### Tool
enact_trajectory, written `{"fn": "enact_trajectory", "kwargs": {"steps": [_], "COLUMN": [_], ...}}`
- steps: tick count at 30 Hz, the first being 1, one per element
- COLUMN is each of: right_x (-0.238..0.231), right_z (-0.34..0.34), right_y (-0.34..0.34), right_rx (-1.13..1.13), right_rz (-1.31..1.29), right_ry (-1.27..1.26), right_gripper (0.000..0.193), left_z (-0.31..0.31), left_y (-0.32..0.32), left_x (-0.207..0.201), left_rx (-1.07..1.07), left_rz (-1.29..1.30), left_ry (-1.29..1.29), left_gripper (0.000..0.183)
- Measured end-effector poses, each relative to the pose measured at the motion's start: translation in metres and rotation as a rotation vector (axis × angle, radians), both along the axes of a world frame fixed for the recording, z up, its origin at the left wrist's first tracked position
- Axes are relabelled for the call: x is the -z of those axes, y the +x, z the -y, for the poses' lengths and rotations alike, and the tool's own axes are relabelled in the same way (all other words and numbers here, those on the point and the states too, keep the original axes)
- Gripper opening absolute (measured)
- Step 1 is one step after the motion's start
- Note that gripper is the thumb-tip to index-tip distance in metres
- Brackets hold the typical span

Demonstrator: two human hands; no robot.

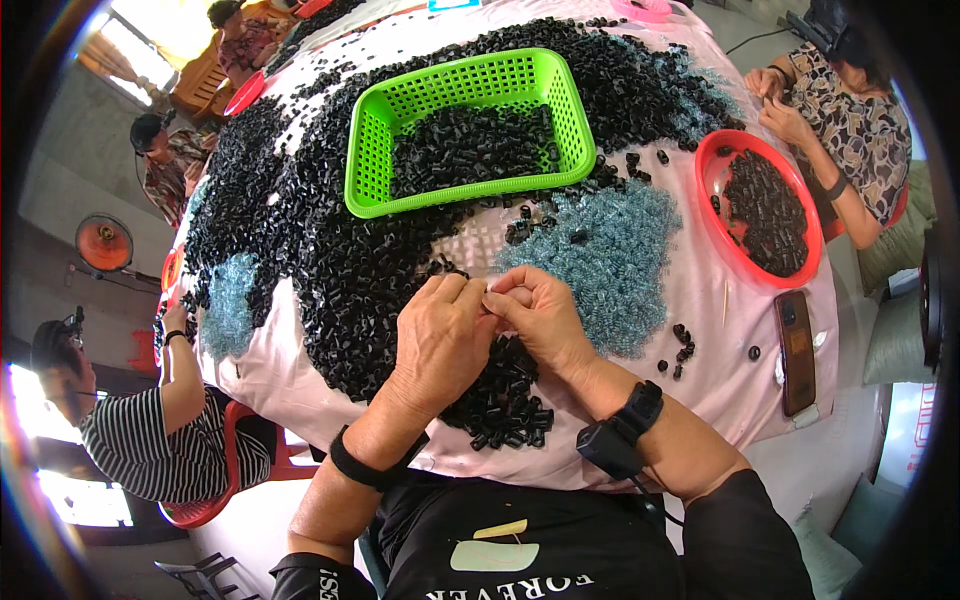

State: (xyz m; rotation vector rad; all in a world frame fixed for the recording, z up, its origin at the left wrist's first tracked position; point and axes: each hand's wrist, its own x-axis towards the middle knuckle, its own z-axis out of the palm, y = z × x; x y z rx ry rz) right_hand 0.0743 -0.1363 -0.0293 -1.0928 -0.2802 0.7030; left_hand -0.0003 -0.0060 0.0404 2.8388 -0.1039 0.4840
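My left hand (441,338) and my right hand (543,318) meet at the fingertips over the near part of the table. Both are closed in a pinch, and whatever sits between the fingers is hidden or too small to name. Small black tube-shaped plastic pieces (505,405) lie in a heap just under and in front of my wrists. A far larger spread of the same black pieces (340,300) lies left of my left hand. Beyond my right hand is a pile of small clear bluish coil-like pieces (600,265).
A green perforated basket (470,190) holding black pieces stands beyond my hands. To the right are a red basin (812,225) of black pieces and a phone (796,350). A pink cloth (720,370) covers the table. Several other people sit around it; a fan (103,242) stands at left.
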Motion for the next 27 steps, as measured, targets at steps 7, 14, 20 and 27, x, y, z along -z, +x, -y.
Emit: {"fn": "enact_trajectory", "kwargs": {"steps": [7,14,20,27], "right_x": [-0.001,0.0,0.001,0.007], "right_z": [0.0,0.0,-0.001,0.0], "right_y": [0.0,0.001,0.001,0.003], "right_rx": [0.003,0.008,0.005,-0.006], "right_rz": [-0.052,-0.051,-0.117,-0.088], "right_ry": [0.042,0.061,0.09,0.071], "right_gripper": [0.019,0.018,0.015,0.014], "left_z": [0.001,0.001,-0.003,-0.003], "left_y": [-0.001,-0.002,0.001,0.003], "left_x": [0.008,0.005,0.007,0.011], "left_rx": [-0.011,-0.017,-0.007,0.013], "left_rz": [0.007,-0.011,-0.002,0.018], "left_ry": [0.003,-0.025,-0.1,-0.077], "left_gripper": [0.032,0.033,0.031,0.027]}}
